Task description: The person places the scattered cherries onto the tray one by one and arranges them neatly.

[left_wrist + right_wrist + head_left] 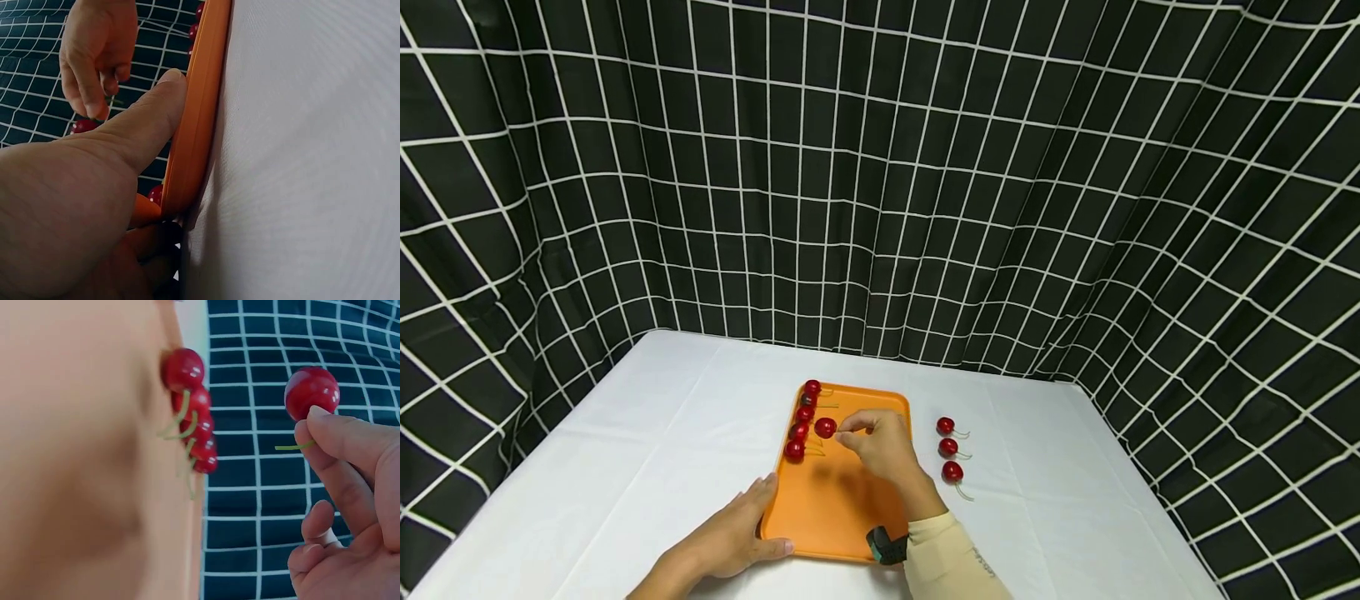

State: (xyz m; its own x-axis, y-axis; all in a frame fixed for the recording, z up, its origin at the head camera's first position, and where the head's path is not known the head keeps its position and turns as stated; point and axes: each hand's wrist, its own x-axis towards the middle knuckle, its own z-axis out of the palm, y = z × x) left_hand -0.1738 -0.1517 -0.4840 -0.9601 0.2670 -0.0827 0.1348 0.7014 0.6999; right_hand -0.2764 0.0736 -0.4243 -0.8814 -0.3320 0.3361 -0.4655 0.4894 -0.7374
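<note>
The desk (587,467) is cut off at its near edge. The orange tray (820,517) is hidden at its near right corner by a sleeve (951,558) and touched at its near left by the left hand (730,533), digits spread. By the right hand (880,442), above the tray, a cherry (825,427) is pinched at the stem (287,448), whose tip is shown from the right wrist, not the head.
</note>
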